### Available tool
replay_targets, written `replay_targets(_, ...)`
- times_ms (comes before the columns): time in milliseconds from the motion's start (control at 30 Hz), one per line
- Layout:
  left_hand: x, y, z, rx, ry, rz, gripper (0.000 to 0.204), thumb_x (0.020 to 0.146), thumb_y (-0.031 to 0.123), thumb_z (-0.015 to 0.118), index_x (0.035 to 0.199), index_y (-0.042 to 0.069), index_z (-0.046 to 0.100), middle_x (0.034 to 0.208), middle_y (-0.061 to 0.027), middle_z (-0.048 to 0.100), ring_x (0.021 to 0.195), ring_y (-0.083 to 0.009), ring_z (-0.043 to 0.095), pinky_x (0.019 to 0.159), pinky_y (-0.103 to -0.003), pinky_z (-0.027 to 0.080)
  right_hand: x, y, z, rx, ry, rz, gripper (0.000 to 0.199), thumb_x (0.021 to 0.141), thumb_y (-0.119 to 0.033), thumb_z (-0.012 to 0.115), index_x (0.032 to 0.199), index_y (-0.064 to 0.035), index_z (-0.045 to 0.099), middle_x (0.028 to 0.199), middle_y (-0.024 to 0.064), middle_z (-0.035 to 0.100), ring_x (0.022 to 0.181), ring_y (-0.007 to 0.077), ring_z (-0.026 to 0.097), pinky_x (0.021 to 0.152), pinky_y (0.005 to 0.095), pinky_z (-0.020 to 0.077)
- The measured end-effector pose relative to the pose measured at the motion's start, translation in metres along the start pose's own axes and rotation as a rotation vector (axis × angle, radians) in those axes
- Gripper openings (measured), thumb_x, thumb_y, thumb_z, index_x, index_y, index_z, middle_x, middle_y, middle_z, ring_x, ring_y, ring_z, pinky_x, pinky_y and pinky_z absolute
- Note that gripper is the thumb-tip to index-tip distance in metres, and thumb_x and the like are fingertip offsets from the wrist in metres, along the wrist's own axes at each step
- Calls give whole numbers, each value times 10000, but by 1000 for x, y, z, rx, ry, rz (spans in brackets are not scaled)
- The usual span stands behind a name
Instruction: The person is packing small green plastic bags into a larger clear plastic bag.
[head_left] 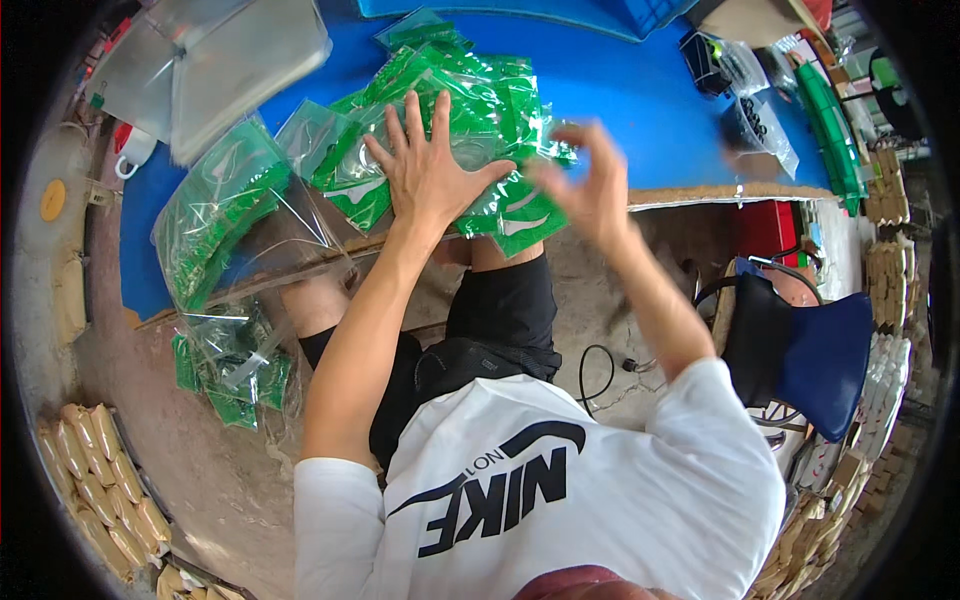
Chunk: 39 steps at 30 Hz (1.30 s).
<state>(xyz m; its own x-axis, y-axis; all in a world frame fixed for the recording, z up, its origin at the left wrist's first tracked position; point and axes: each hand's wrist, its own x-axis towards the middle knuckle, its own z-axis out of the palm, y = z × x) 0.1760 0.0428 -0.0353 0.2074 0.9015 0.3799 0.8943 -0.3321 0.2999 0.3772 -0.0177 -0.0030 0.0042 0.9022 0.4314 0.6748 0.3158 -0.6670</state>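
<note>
A loose heap of flat clear plastic bags with green printed panels [505, 95] covers the middle of the blue table. My left hand [425, 170] lies flat on the heap, fingers spread, its thumb pointing right. At the heap's right edge is my right hand [600, 190], smeared by motion. Its thumb and forefinger look apart, and nothing shows between them. Below my right thumb, a green bag [530, 225] sticks out over the table's near edge. Left of my left hand, a large clear bag [215, 215] with green contents hangs over the edge.
Translucent plastic bins [250, 70] stand at the back left beside a white mug [135, 150]. More green packets [235, 385] are low at left. Small bagged parts [765, 130] lie at the table's right. A dark blue chair [825, 350] and stacked brown packages [105, 480] flank me.
</note>
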Motion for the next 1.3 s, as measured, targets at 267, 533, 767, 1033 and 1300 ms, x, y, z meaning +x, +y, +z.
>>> replay_targets(267, 9, -1, 11, 5, 39, 13, 1124, 714, 864, 566, 1527, 120, 342, 1564, -250, 283, 1448, -486, 222, 1097, -748, 119, -76, 14, 19, -414, -168, -347, 645, 755, -103, 733, 1365, -111, 522, 1421, 90, 516, 1360, 291, 461, 1157, 506, 304)
replay_targets(533, 56, -1, 20, -315, 110, -228, 977, 869, 783, 436, 1552, 100, 289, 1590, -246, 237, 1495, -423, 138, 1163, -642, 72, -103, 15, -46, -78, 111, -21, 190, 905, 4, 647, 1089, -16, 693, 939, 81, 674, 856, 207, 658, 781, 309, 505)
replay_targets(767, -68, 31, -61, -1574, -91, -321, 689, 947, 289, 691, 1472, 1, 350, 1350, -154, 548, 1197, -221, 579, 1015, -331, 446, -98, -8, -47, 897, 669, 559, 335, 1000, -266, 589, 1218, -12, 600, 1062, 25, 667, 873, 126, 631, 779, 287, 518)
replay_targets(1033, -136, -24, -105, -1749, 226, -717, 366, 946, 208, 685, 1249, 26, 590, 1167, -77, 659, 1049, -195, 648, 874, -373, 548, -58, -103, 72, 763, -412, 359, 278, 965, -165, 656, 1189, -7, 609, 947, 46, 678, 785, 121, 625, 632, 291, 513)
replay_targets(1300, -43, -225, -149, -585, 350, -566, 269, 873, 171, 725, 1067, -11, 691, 1018, -126, 727, 913, -239, 674, 847, -369, 487, 84, -81, 191, -389, 54, -373, 586, 954, -526, 549, 1402, -148, 531, 1495, 255, 401, 1376, 447, 378, 1080, 627, 323)
